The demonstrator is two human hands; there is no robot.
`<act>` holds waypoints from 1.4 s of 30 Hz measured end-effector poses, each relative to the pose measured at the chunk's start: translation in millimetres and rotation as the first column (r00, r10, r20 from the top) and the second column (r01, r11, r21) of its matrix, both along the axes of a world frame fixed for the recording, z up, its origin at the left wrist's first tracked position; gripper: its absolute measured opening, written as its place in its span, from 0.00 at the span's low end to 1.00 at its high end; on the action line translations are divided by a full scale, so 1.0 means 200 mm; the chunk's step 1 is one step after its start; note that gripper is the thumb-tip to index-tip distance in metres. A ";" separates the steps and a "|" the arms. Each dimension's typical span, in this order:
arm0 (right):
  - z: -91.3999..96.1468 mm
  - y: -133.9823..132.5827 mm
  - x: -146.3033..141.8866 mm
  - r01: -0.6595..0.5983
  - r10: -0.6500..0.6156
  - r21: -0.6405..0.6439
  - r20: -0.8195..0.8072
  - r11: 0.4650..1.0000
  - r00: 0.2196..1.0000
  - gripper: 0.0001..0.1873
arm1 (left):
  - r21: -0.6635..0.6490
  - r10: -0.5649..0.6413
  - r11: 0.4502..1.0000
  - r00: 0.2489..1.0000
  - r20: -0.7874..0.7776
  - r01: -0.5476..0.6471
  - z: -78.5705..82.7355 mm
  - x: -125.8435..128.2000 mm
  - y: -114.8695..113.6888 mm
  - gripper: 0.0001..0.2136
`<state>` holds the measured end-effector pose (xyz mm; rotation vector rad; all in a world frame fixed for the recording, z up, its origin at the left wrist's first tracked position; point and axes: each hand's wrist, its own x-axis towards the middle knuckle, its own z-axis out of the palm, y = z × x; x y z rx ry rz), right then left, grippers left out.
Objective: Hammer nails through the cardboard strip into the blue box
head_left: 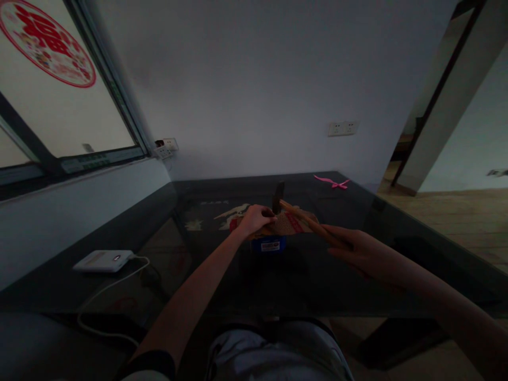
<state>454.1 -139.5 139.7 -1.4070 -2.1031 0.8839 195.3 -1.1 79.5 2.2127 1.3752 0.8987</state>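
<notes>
My left hand [256,218] is closed on top of a tan and red patterned object [291,223] that lies on the dark glass table [278,275], over something blue [269,244]. My right hand [355,248] grips the wooden handle of a hammer [305,219]. Its dark head [278,196] stands just above the patterned object, next to my left fingers. The scene is dim, so what the patterned object is stays unclear.
A white power bank [103,261] with a white cable [115,286] lies on the table's left. A pink ribbon [332,182] sits at the far edge. A window [59,106] is at left, a doorway [432,132] at right.
</notes>
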 end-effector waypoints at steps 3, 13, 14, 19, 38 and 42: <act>0.01 0.00 0.00 0.016 -0.016 0.026 -0.013 1.000 1.000 0.29 | 0.000 0.006 1.000 1.000 0.017 -0.006 0.00 0.00 0.00 0.11; -0.01 0.00 0.01 -0.019 0.016 0.074 0.040 0.997 0.999 0.28 | -0.001 0.002 1.000 1.000 -0.020 -0.002 -0.01 0.00 0.01 0.10; -0.01 0.00 0.01 -0.010 0.006 0.078 0.041 0.997 0.999 0.28 | -0.002 -0.003 1.000 1.000 -0.010 0.003 -0.01 0.00 0.01 0.10; 0.00 -0.01 0.01 -0.029 0.025 0.060 0.063 0.998 0.998 0.29 | -0.001 -0.006 1.000 1.000 0.004 0.006 -0.01 0.00 0.01 0.11; -0.16 -0.13 0.06 0.218 -0.278 -0.171 -0.573 0.961 0.771 0.32 | -0.013 -0.062 0.998 0.976 0.206 0.066 0.01 -0.26 -0.08 0.16; -0.23 -0.12 0.06 0.157 -0.212 -0.145 -0.763 0.977 0.611 0.27 | 0.052 0.005 0.998 0.970 0.241 -0.018 0.02 -0.33 -0.11 0.13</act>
